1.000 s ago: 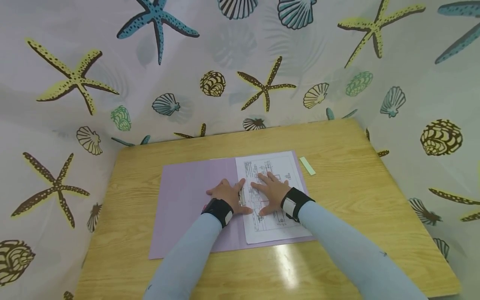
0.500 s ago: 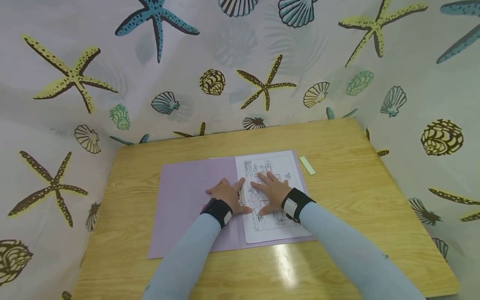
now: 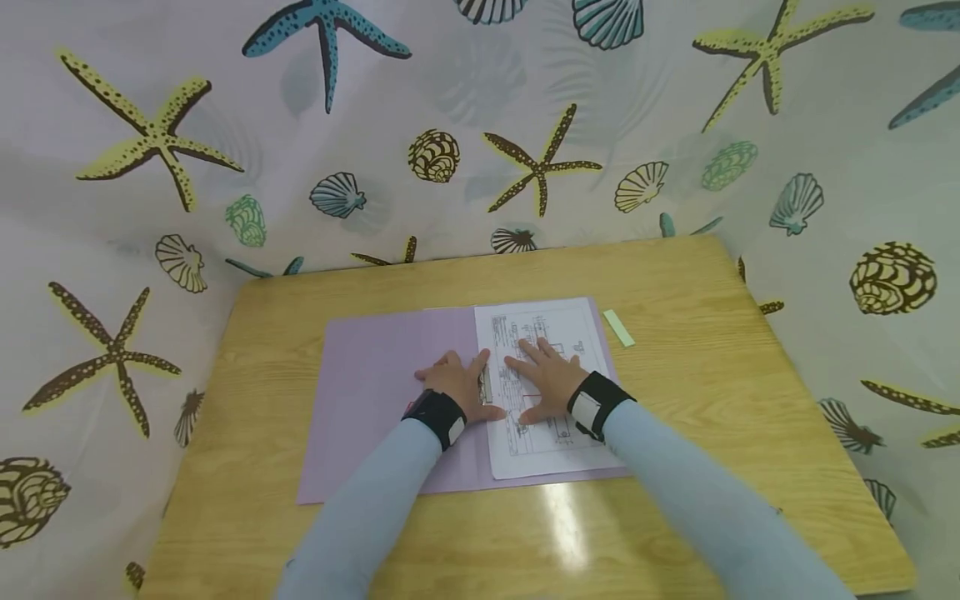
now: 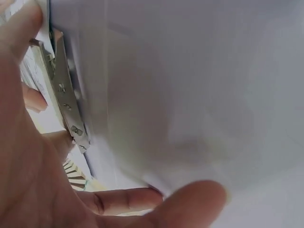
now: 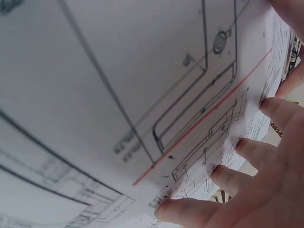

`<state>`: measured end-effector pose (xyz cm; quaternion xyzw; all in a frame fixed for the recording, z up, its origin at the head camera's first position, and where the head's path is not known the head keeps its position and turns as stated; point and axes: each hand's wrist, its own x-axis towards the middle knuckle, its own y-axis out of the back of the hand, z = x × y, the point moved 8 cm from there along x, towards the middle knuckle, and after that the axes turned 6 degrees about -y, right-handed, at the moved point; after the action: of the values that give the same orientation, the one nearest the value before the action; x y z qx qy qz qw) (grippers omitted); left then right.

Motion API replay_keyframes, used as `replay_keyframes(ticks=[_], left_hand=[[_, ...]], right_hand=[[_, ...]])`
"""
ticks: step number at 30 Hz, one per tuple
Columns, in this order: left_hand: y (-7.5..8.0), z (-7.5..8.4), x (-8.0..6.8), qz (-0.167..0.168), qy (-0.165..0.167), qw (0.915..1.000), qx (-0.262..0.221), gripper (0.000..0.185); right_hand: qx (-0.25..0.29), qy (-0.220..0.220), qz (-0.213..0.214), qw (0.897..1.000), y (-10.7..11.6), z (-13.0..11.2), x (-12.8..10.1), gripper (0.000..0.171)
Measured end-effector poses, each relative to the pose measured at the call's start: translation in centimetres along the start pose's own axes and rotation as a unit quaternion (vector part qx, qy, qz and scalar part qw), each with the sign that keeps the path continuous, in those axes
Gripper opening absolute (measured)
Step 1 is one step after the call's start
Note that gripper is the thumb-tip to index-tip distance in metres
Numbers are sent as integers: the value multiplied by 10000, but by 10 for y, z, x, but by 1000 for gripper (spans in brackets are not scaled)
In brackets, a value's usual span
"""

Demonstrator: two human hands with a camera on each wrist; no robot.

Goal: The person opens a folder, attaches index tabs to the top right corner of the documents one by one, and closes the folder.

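An open lilac folder [image 3: 375,392] lies flat on the wooden table [image 3: 697,367]. A white sheet with printed line drawings [image 3: 558,329] sits on its right half, held at the spine by a metal clip [image 4: 64,102]. My left hand [image 3: 456,382] lies flat with straight fingers on the folder beside the clip. My right hand [image 3: 546,379] presses flat on the printed sheet [image 5: 142,95], fingers spread. Both wrists wear black bands over light blue sleeves.
A small pale green strip [image 3: 618,327] lies on the table just right of the folder's top corner. A curtain printed with starfish and shells [image 3: 480,125] closes in the table at the back and on both sides.
The hands, folder and sheet stay as they were. The head view has shifted slightly, so everything sits a little higher in the picture.
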<state>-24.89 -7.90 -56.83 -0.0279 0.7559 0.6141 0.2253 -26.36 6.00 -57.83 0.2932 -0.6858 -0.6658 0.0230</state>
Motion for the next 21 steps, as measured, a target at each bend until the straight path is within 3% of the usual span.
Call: replay_keyframes(ticks=[4,11,17,21], left_hand=[[2,-5,-1,141,-57,9996,-225,113],[18,-22,-20,533,-118,9902,-1284,97],[38,-32,-48,1119,-346,9788,-1680,80],[41,-35,-65,1465,-436,9700,-1890,72]], right_hand=[[125,115,27,9999,5,-1,-3,105],[650,606,325,9955,23,4,-17,87],[1364,325,799,9869,53,35,-36,70],[1607,-197,1158,9800,62,69,-46,61]])
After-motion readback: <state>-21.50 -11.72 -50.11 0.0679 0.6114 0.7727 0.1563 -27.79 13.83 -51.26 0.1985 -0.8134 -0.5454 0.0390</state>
